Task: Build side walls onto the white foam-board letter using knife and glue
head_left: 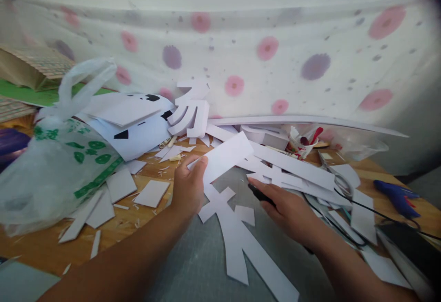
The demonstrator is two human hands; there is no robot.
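My left hand (190, 180) is closed on a white rectangular foam board piece (229, 155), thumb on top, holding it tilted above the mat. In my right hand (289, 208) is a slim black craft knife (261, 193), pointing left toward the middle; its blade is too small to make out. Between and below the hands, a branching white foam board cutout (230, 231) lies on the grey cutting mat (193, 256). Long white strips (292, 164) and other cut shapes lie just beyond my right hand.
A knotted plastic bag (58, 173) and white offcuts (120, 183) lie left. A curved white structure (193, 109) stands at the back, near a cup with red spoons (303, 143). Scissors (341, 180), a black cable and a blue glue gun (396, 196) are right.
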